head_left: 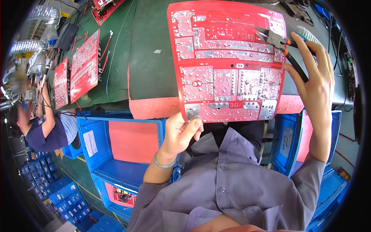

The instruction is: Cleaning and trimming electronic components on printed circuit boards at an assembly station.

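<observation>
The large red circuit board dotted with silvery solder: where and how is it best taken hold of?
Probably by the lower left corner of the red circuit board, coming from the wearer's side, as the left hand does: thumb on the soldered face, fingers beneath. It looks thin and flat, its near edge reaching past the pink foam-like strip, so easily pinched.

Red, silver-patched on circuit board point(232, 71) in left hand point(178, 136); black and orange on pliers point(276, 40) in right hand point(319, 79).
</observation>
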`<action>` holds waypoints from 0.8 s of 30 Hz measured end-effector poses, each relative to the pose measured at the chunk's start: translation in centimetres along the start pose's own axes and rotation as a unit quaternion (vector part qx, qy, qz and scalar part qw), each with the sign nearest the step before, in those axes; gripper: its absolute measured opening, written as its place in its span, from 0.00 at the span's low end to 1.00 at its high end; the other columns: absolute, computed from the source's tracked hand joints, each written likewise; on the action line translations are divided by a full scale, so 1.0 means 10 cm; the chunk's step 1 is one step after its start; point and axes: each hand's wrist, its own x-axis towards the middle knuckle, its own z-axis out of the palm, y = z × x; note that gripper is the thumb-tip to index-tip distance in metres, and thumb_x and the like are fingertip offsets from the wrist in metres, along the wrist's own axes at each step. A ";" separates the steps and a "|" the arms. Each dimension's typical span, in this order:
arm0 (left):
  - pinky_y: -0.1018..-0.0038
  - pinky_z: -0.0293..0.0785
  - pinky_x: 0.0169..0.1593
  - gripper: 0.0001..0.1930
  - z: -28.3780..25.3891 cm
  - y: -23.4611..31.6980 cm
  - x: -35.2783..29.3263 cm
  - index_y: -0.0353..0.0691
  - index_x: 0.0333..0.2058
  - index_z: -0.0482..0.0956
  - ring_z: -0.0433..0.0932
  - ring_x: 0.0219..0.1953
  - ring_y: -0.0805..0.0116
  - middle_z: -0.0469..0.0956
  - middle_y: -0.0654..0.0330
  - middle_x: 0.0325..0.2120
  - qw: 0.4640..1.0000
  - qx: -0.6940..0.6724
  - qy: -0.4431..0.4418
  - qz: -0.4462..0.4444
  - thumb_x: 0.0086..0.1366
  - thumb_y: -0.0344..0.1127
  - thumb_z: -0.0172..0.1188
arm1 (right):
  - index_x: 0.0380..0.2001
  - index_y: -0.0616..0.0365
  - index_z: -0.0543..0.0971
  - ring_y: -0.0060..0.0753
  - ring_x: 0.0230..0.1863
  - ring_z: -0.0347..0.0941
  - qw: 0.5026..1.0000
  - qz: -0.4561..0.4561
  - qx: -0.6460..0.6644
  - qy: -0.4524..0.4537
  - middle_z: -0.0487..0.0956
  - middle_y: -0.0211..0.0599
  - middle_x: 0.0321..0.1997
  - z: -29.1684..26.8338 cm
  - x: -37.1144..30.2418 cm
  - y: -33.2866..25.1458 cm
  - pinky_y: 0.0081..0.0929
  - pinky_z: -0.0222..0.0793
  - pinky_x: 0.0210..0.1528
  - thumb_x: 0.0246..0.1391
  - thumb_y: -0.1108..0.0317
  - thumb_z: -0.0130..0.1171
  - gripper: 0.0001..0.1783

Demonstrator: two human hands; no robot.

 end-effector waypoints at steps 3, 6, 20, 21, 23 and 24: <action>0.84 0.65 0.21 0.06 0.01 0.00 0.00 0.32 0.30 0.71 0.69 0.18 0.80 0.72 0.62 0.22 1.000 -0.006 0.005 0.003 0.64 0.29 0.51 | 0.51 0.52 0.72 0.39 0.40 0.69 0.999 -0.033 -0.004 0.017 0.70 0.38 0.41 -0.05 0.06 -0.09 0.34 0.66 0.42 0.37 0.63 0.66 0.32; 0.84 0.65 0.21 0.06 0.02 0.03 0.00 0.32 0.30 0.71 0.69 0.18 0.80 0.72 0.62 0.22 1.000 -0.014 0.007 0.005 0.64 0.29 0.52 | 0.51 0.51 0.72 0.39 0.40 0.69 0.998 -0.063 -0.013 0.016 0.70 0.37 0.41 -0.01 0.18 -0.07 0.33 0.66 0.42 0.37 0.63 0.66 0.32; 0.84 0.65 0.22 0.04 0.04 0.14 0.04 0.33 0.30 0.71 0.69 0.19 0.81 0.73 0.61 0.22 1.000 -0.021 -0.001 -0.010 0.63 0.27 0.51 | 0.47 0.52 0.73 0.40 0.38 0.67 0.991 -0.119 0.041 -0.042 0.69 0.39 0.36 0.13 0.62 -0.18 0.34 0.64 0.42 0.43 0.58 0.62 0.25; 0.84 0.66 0.22 0.04 0.03 0.14 0.05 0.32 0.30 0.72 0.69 0.19 0.81 0.73 0.61 0.22 1.000 -0.016 -0.002 -0.012 0.63 0.27 0.50 | 0.42 0.54 0.75 0.37 0.37 0.66 0.992 -0.097 0.048 -0.070 0.68 0.40 0.34 0.07 0.66 -0.25 0.32 0.64 0.39 0.42 0.60 0.63 0.22; 0.84 0.66 0.22 0.04 0.02 0.13 0.05 0.32 0.30 0.72 0.69 0.19 0.81 0.73 0.61 0.22 1.000 -0.013 -0.005 -0.014 0.63 0.27 0.50 | 0.44 0.54 0.74 0.39 0.38 0.65 0.991 -0.088 0.031 -0.100 0.67 0.40 0.35 0.06 0.69 -0.24 0.33 0.63 0.41 0.42 0.57 0.63 0.24; 0.84 0.66 0.22 0.04 0.02 0.13 0.06 0.32 0.30 0.72 0.69 0.19 0.81 0.73 0.61 0.22 1.000 -0.014 -0.007 -0.013 0.63 0.26 0.50 | 0.46 0.54 0.72 0.41 0.40 0.64 0.989 -0.078 0.015 -0.128 0.67 0.41 0.36 0.07 0.70 -0.23 0.33 0.63 0.43 0.43 0.55 0.63 0.27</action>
